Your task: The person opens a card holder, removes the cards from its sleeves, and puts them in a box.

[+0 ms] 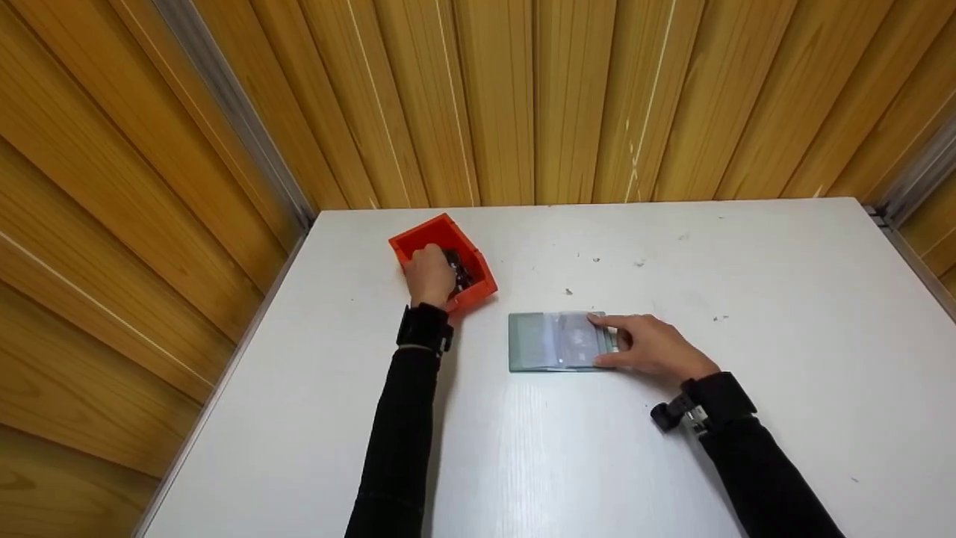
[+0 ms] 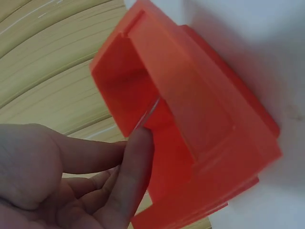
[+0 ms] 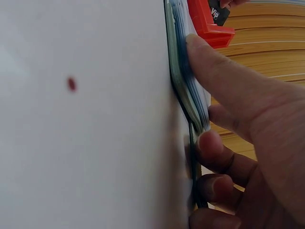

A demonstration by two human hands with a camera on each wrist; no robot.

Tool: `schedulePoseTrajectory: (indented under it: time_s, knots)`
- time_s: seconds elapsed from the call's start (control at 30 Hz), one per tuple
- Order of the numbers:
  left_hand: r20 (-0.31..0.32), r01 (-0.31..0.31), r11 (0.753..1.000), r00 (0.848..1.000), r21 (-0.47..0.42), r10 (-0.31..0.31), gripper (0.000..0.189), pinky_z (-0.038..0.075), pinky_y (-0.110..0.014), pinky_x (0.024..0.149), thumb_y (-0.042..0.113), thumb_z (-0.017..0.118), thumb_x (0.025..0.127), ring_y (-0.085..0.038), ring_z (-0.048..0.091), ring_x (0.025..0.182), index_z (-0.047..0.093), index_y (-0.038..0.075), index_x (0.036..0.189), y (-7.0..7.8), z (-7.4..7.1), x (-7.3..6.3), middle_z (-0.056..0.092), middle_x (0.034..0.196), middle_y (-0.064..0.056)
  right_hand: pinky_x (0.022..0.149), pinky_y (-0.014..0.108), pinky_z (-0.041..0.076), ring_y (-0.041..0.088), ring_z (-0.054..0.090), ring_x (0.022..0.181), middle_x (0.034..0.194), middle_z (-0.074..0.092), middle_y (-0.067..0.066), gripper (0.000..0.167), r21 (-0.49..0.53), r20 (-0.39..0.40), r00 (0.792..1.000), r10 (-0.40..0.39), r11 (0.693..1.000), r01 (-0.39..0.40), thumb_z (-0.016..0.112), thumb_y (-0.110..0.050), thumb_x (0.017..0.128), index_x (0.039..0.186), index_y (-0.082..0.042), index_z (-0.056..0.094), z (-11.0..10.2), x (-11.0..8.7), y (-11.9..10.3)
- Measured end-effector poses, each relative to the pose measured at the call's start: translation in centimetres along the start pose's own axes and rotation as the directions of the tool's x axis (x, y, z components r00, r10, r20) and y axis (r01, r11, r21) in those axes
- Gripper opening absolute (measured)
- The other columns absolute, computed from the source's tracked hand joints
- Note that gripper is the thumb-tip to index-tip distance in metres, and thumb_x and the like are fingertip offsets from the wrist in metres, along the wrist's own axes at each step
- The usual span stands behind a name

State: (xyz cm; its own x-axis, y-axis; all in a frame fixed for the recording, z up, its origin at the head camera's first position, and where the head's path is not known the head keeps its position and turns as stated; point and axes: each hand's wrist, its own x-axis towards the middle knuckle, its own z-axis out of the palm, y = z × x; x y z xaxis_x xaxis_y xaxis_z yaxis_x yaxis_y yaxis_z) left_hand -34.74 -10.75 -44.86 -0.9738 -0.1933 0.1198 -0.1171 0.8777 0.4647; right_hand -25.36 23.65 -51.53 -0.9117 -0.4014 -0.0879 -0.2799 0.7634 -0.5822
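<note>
My left hand (image 1: 429,275) reaches into an orange-red plastic bin (image 1: 482,278). Between its thumb and finger, the left wrist view shows a thin card (image 2: 151,109), edge-on, inside the bin's opening. A black card marked "VIP" (image 3: 219,13) appears at the bin in the right wrist view. To the right lies a card holder (image 1: 526,344) with a pale green cover, opened to its clear plastic sleeves (image 1: 576,340). My right hand (image 1: 657,345) grips its right side, thumb and fingers at the sleeves' edges. The stacked sleeves (image 3: 183,52) show from the side in the right wrist view.
Both the bin and the holder are on a white tabletop (image 1: 299,418) with small dark marks. Wood-patterned panels (image 1: 493,104) stand behind the table and along its left side. A camera (image 1: 665,417) sticks out from the right wrist strap, close above the table.
</note>
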Motion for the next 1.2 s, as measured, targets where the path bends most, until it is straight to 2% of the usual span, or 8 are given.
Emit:
schedulePoseTrajectory:
  time_s: [0.17, 0.33, 0.4, 0.53, 0.7, 0.87, 1.0, 1.2]
  knots:
    - [0.039, 0.050, 0.997, 0.998, 0.058, -0.052, 0.022, 0.061, -0.043, 0.082, 0.005, 0.056, 0.102, -0.033, 0.073, 0.094, 0.076, -0.003, 0.106, 0.9, 0.7, 0.5, 0.076, 0.103, -0.020, 0.064, 0.025, 0.035, 0.012, 0.045, 0.070, 0.076, 0.052, -0.005, 0.078, -0.011, 0.003, 1.000, 0.006, 1.000, -0.006, 0.085, -0.047, 0.083, 0.151, -0.025, 0.055, 0.0, 0.2, -0.1]
    - [0.046, 0.075, 0.991, 0.996, 0.110, -0.080, 0.027, 0.061, -0.042, 0.089, 0.005, 0.052, 0.105, -0.034, 0.074, 0.102, 0.076, -0.004, 0.113, 1.7, 0.9, 1.2, 0.076, 0.110, -0.021, 0.064, 0.026, 0.035, 0.013, 0.046, 0.071, 0.077, 0.053, -0.004, 0.079, -0.011, 0.013, 1.000, 0.017, 1.000, -0.017, 0.084, -0.048, 0.083, 0.152, -0.025, 0.054, 0.0, 0.2, 0.0]
    - [0.057, 0.101, 0.984, 0.992, 0.145, -0.110, 0.029, 0.061, -0.041, 0.091, 0.006, 0.050, 0.106, -0.033, 0.074, 0.105, 0.076, -0.004, 0.115, 2.0, 1.0, 1.5, 0.076, 0.112, -0.020, 0.064, 0.026, 0.035, 0.013, 0.046, 0.071, 0.077, 0.052, -0.004, 0.079, -0.012, 0.013, 1.000, 0.020, 1.000, -0.020, 0.084, -0.048, 0.083, 0.152, -0.025, 0.054, 0.0, 0.1, -0.1]
    - [0.112, 0.173, 0.958, 0.973, 0.227, -0.202, 0.031, 0.061, -0.036, 0.087, 0.009, 0.048, 0.108, -0.028, 0.073, 0.107, 0.075, 0.000, 0.120, 2.3, 1.8, 2.3, 0.076, 0.117, -0.016, 0.064, 0.027, 0.035, 0.013, 0.045, 0.070, 0.077, 0.053, -0.003, 0.079, -0.012, 0.012, 1.000, 0.023, 1.000, -0.023, 0.084, -0.048, 0.084, 0.152, -0.025, 0.054, -0.1, 0.0, -0.1]
    - [0.170, 0.232, 0.918, 0.940, 0.320, -0.297, 0.034, 0.061, -0.031, 0.083, 0.010, 0.044, 0.110, -0.022, 0.072, 0.109, 0.073, 0.005, 0.127, 2.3, 3.2, 3.1, 0.075, 0.122, -0.012, 0.063, 0.026, 0.035, 0.012, 0.046, 0.070, 0.077, 0.053, -0.004, 0.078, -0.009, 0.008, 1.000, 0.018, 1.000, -0.018, 0.085, -0.048, 0.083, 0.152, -0.025, 0.054, 0.0, 0.1, -0.2]
    - [0.192, 0.244, 0.897, 0.924, 0.369, -0.331, 0.032, 0.061, -0.029, 0.085, 0.010, 0.048, 0.109, -0.020, 0.070, 0.113, 0.071, 0.006, 0.131, 2.1, 4.0, 3.0, 0.074, 0.124, -0.010, 0.062, 0.025, 0.036, 0.010, 0.046, 0.068, 0.075, 0.054, -0.005, 0.079, -0.003, 0.005, 1.000, 0.007, 1.000, -0.007, 0.085, -0.049, 0.083, 0.151, -0.023, 0.055, 0.3, 0.1, -0.3]
    - [0.177, 0.239, 0.891, 0.929, 0.385, -0.326, 0.031, 0.060, -0.028, 0.086, 0.010, 0.050, 0.108, -0.019, 0.071, 0.110, 0.072, 0.005, 0.129, 1.9, 4.1, 3.2, 0.075, 0.122, -0.009, 0.063, 0.025, 0.036, 0.011, 0.046, 0.068, 0.075, 0.053, -0.005, 0.079, -0.001, 0.005, 1.000, 0.021, 1.000, -0.021, 0.085, -0.048, 0.083, 0.152, -0.025, 0.054, 0.3, 0.3, -0.6]
    - [0.174, 0.236, 0.902, 0.934, 0.361, -0.313, 0.031, 0.060, -0.029, 0.089, 0.009, 0.049, 0.109, -0.020, 0.070, 0.111, 0.071, 0.004, 0.130, 1.5, 4.1, 3.3, 0.075, 0.123, -0.010, 0.063, 0.027, 0.036, 0.012, 0.046, 0.069, 0.076, 0.053, -0.004, 0.078, -0.011, 0.012, 0.999, 0.032, 0.999, -0.032, 0.085, -0.046, 0.083, 0.152, -0.026, 0.054, 0.4, 0.6, -0.7]
